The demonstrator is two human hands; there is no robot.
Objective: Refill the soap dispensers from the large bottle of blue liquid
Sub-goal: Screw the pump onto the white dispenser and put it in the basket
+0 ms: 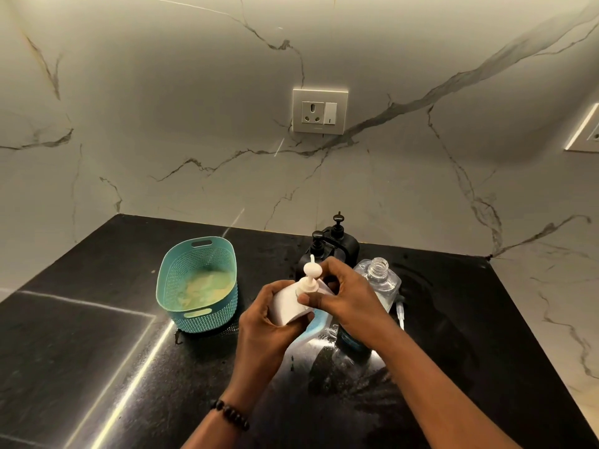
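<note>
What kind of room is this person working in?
Probably a home kitchen or a washroom counter; I can't tell which. The clues: a black stone countertop against a marble-look wall, a wall socket above it, and pump soap dispensers standing beside a teal basket.

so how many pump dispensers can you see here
3: a white dispenser held in both hands, left hand and right hand, and two black dispensers behind them at the wall. More may be hidden behind the hands.
</note>
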